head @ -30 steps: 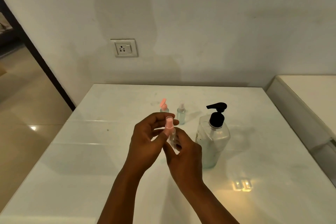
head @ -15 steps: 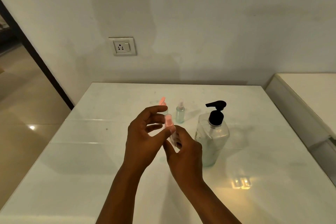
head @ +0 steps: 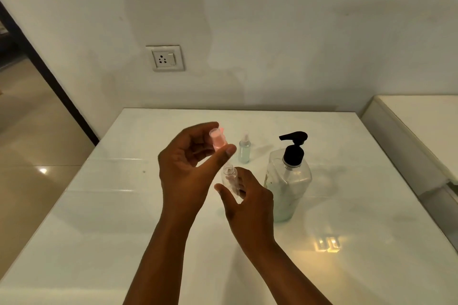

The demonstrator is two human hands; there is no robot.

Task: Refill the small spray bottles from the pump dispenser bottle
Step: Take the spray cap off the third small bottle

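I saw the pump bottle (head: pixel 288 181) right of centre frame, a small spray bottle (head: pixel 244 147) just left, another seemingly hidden behind my left hand (head: pixel 188 168).

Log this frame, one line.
step: cap off | left hand: pinches pink cap | right hand: holds open small bottle | pump bottle: untouched on table

Can't read a thing here, tbh. Some faint marks on the pump dispenser bottle (head: pixel 287 181), way too blurry to make out.
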